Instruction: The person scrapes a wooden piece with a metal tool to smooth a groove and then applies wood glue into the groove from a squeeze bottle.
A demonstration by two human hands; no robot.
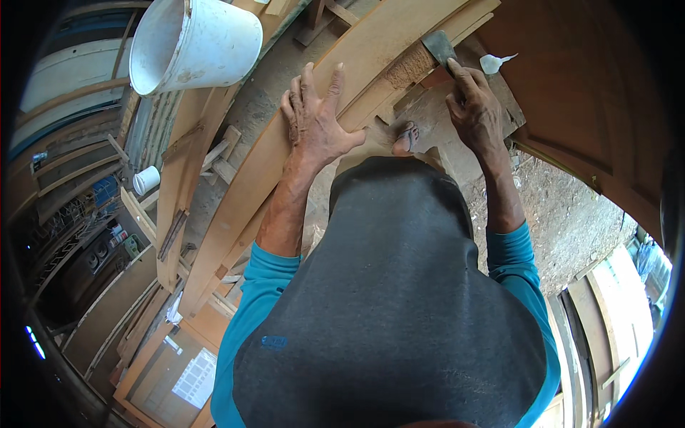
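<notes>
Left hand (pixel 314 121) spread flat on the long curved plank (pixel 285 185), pinning it; right hand (pixel 472 107) closed around the scraper blade (pixel 439 48) at the plank's far end; judged best: short strokes, blade low, plank held firm.

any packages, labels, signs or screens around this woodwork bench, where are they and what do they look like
Small logo patch: on the person's teal left sleeve near the shoulder, a darker blue rectangle.
White sheet: lower left on a wooden panel, pale and rectangular with a faint grid of cells.
Small blue light: far left rim, a bright glowing strip; whether it is a screen cannot be told.
No packages or signs show clearly.
</notes>
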